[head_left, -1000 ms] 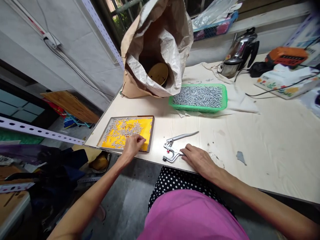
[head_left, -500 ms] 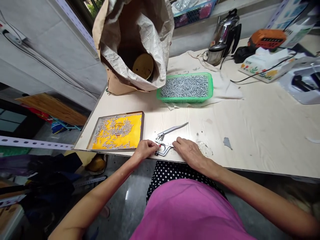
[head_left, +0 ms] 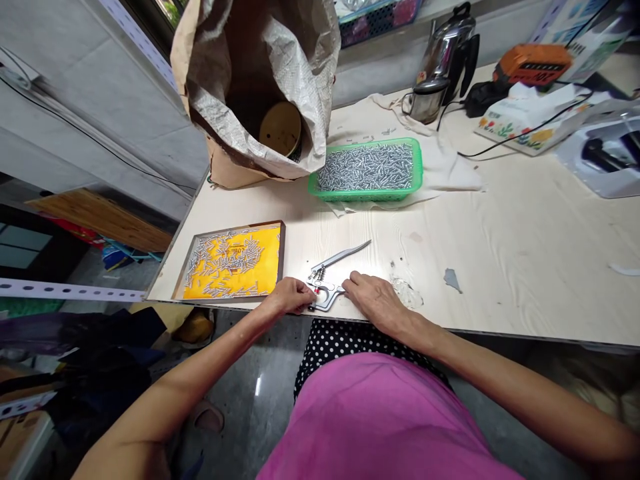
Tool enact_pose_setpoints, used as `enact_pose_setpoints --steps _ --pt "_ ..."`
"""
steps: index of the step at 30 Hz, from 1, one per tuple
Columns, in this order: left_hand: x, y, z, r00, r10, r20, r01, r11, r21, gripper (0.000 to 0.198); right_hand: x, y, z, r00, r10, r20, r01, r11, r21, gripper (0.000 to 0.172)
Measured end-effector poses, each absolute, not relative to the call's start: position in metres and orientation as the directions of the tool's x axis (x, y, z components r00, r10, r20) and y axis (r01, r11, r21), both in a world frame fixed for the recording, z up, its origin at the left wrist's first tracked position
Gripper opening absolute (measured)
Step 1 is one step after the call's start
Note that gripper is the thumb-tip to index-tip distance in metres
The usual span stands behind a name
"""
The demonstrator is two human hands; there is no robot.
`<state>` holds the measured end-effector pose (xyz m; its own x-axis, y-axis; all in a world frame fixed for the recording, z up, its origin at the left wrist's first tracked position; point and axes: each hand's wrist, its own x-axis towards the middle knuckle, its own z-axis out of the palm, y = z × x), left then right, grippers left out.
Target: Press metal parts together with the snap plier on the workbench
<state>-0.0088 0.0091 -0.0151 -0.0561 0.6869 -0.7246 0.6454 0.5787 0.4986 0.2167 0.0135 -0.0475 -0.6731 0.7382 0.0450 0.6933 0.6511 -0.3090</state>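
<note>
The hand pliers (head_left: 343,254) lie at the near edge of the worktop (head_left: 500,253), between the two hands, with the upper handle angled away towards the green basket (head_left: 367,195). The left hand (head_left: 293,295) curls against the tool's head. Its fingertips cover that end, so I cannot tell whether its grip holds a small part or nothing. The right hand (head_left: 377,300) lies palm down, its grip released, with the fingers stretched onto the lower handle and hiding most of it. Just left of the left hand sits a yellow tray (head_left: 273,267) strewn with small metal pieces too fine to identify. The basket farther back is full of similar pieces. A paper sack (head_left: 310,80) beside it is cut off at the top.
</note>
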Motion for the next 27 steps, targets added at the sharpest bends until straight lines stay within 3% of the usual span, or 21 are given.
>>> enact_pose_setpoints --steps 2,6,9,14,21,23,25,27 --pt "-0.009 0.009 -0.015 -0.055 0.683 -0.728 0.640 0.584 0.500 0.017 0.221 0.020 -0.041 -0.683 0.729 0.038 0.682 0.655 -0.325 0.017" --pt "-0.010 0.005 -0.014 -0.056 0.690 -0.722 0.637 0.581 0.506 0.018 0.232 0.047 -0.033 -0.687 0.724 0.062 0.683 0.673 -0.286 0.090" --pt "-0.010 0.002 -0.014 -0.063 0.698 -0.713 0.632 0.581 0.512 0.019 0.235 0.065 -0.033 -0.731 0.682 -0.035 0.665 0.698 -0.265 0.108" --pt "-0.010 -0.003 -0.016 -0.077 0.708 -0.702 0.629 0.581 0.516 0.021 0.230 0.065 -0.030 -0.751 0.655 -0.081 0.649 0.712 -0.267 0.096" --pt "-0.009 -0.006 -0.012 -0.065 0.719 -0.692 0.684 0.537 0.494 0.026 0.229 0.044 -0.023 -0.738 0.674 0.003 0.651 0.714 -0.256 0.067" --pt "-0.005 -0.012 -0.007 -0.067 0.803 -0.593 0.801 0.398 0.448 0.026 0.229 0.039 -0.024 -0.734 0.679 0.026 0.653 0.715 -0.251 0.061" --pt "0.001 -0.018 -0.003 -0.009 0.930 -0.366 0.913 0.157 0.376 0.023 0.228 0.036 -0.027 -0.736 0.674 0.054 0.645 0.724 -0.244 0.057" --pt "0.010 -0.019 -0.003 0.155 0.977 -0.144 0.948 -0.107 0.298 0.018 0.227 0.032 -0.030 -0.735 0.673 0.082 0.641 0.729 -0.240 0.057"
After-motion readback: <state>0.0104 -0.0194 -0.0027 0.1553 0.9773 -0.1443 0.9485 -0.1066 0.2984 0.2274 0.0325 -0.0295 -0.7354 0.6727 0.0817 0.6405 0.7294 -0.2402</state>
